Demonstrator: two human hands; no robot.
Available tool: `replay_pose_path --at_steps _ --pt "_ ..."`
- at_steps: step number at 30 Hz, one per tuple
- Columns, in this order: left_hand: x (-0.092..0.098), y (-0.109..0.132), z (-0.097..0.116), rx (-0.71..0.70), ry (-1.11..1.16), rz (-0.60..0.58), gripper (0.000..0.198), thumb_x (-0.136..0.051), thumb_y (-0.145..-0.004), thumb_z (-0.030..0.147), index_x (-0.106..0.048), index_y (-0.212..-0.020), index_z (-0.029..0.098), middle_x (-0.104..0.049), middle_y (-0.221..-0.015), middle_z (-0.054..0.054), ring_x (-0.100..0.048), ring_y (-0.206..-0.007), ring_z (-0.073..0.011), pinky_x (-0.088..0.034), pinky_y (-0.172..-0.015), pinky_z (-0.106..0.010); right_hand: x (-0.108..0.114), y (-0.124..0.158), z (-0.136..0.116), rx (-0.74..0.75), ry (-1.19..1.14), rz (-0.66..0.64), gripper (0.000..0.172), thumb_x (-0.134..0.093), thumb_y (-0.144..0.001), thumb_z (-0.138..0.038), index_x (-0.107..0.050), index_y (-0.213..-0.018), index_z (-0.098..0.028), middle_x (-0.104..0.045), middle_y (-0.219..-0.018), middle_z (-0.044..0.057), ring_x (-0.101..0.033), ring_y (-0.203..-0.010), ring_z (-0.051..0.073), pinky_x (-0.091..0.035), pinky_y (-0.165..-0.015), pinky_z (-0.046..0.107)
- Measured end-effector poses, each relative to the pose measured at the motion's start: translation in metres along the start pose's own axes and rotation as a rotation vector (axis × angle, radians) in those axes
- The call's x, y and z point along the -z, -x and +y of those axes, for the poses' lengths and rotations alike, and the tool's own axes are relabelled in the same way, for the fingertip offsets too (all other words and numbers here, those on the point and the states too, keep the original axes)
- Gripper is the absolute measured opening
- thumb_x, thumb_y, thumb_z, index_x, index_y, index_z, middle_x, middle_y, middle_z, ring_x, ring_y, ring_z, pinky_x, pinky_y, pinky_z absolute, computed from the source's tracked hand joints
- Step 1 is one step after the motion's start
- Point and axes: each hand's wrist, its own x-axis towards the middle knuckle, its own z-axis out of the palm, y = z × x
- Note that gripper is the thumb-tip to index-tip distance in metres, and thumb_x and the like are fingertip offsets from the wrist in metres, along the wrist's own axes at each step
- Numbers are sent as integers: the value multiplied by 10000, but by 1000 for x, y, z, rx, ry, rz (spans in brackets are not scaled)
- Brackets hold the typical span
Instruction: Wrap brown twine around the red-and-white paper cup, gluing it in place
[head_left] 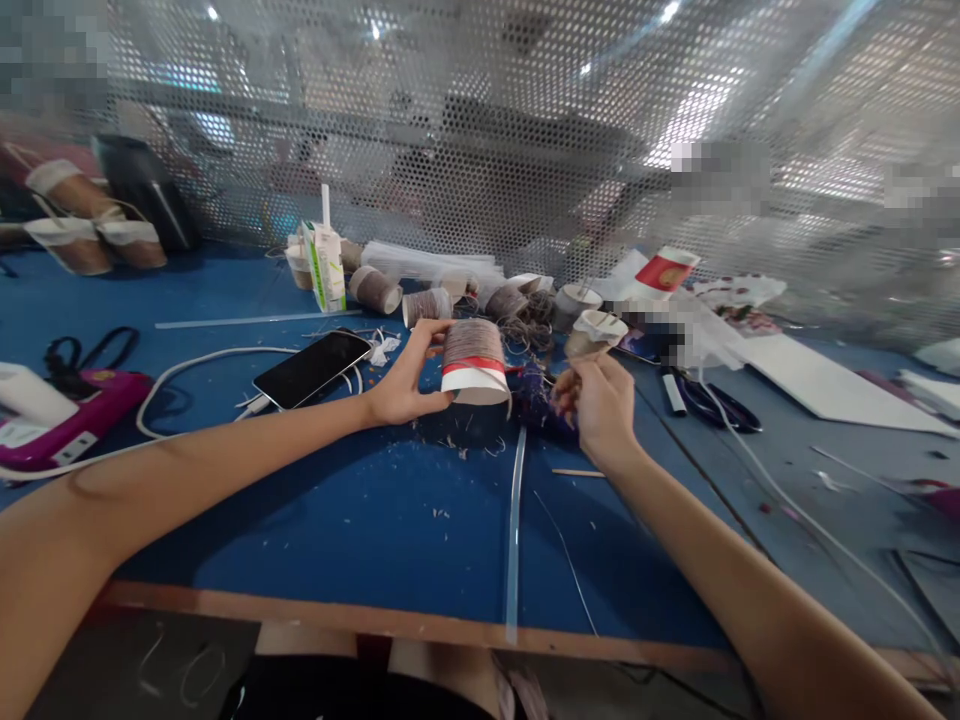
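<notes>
My left hand (409, 385) grips a paper cup (472, 388), thumb at its rim and fingers along its side. The cup lies tilted with its white open end toward me. Brownish-grey cord is wound round its far part, and a red band shows beside the cord. A loose strand hangs by the rim. My right hand (604, 405) is closed, fingertips pinched together to the right of the cup; what they hold, if anything, is too small to make out. Close behind it stands another cord-wrapped cup (589, 338). A dark purple bundle (541, 395) lies between my hands.
Several wrapped cups and a tangle of cord (529, 335) line the mesh partition (465, 130). A drink carton (324, 265) with a straw stands there. A phone (313, 368), cable and purple power strip (82, 420) are left. A clear strip (514, 540) lies in front.
</notes>
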Motion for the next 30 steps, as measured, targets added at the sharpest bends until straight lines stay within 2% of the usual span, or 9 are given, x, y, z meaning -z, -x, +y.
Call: replay_pose_path --at_steps 3,5,9,13,18,25,28,30 --pt "0 -1 -1 37 -78 23 748 -735 -737 433 -360 -1354 240 -442 -1305 -134 -498 -1254 -314 -489 -1062 -520 -3 12 -6 192 -87 14 256 -638 -755 -364 -418 -682 -255 -637 -575 -43 -439 -316 87 -273 -279 220" --pt "0 -1 0 59 -145 45 765 -762 -696 359 -376 -1345 233 -440 -1297 -130 -493 -1249 -315 -495 -1052 -521 -7 26 -15 252 -176 -110 253 -600 -778 -404 -411 -694 -257 -732 -740 9 -432 -304 87 -295 -269 244" --pt "0 -2 0 74 -197 72 766 -765 -673 301 -386 -1336 236 -453 -1282 -122 -510 -1206 -296 -529 -992 -484 -13 50 -26 137 -215 -382 299 -561 -799 -471 -411 -668 -248 -777 -945 83 -401 -296 70 -248 -227 235" --pt "0 -1 1 69 -176 63 763 -762 -689 337 -378 -1341 243 -456 -1293 -122 -503 -1231 -299 -516 -1016 -494 -15 55 -23 77 -209 -473 335 -585 -796 -498 -418 -665 -239 -776 -926 96 -385 -301 57 -250 -221 216" --pt "1 -1 1 32 -138 59 754 -755 -709 411 -381 -1343 247 -450 -1305 -130 -491 -1268 -316 -502 -1055 -518 -16 48 -20 66 -207 -449 361 -599 -777 -540 -419 -672 -244 -724 -693 31 -366 -272 68 -239 -219 207" --pt "0 -1 -1 19 -107 60 757 -750 -711 451 -375 -1338 253 -429 -1313 -128 -494 -1258 -307 -509 -1051 -517 -11 35 -13 37 -256 -295 319 -520 -806 -492 -395 -652 -242 -743 -795 39 -381 -271 71 -218 -237 232" --pt "0 -1 0 14 -121 61 772 -768 -697 404 -374 -1342 250 -434 -1305 -125 -492 -1259 -301 -506 -1061 -507 -7 27 -7 33 -245 -222 343 -492 -818 -506 -375 -634 -242 -726 -746 40 -359 -280 70 -208 -249 243" --pt "0 -2 1 9 -145 64 779 -777 -685 362 -379 -1345 245 -440 -1304 -125 -481 -1267 -302 -502 -1065 -504 -5 25 -6 86 -258 -174 348 -502 -827 -508 -377 -639 -244 -714 -708 35 -364 -283 73 -213 -254 246"
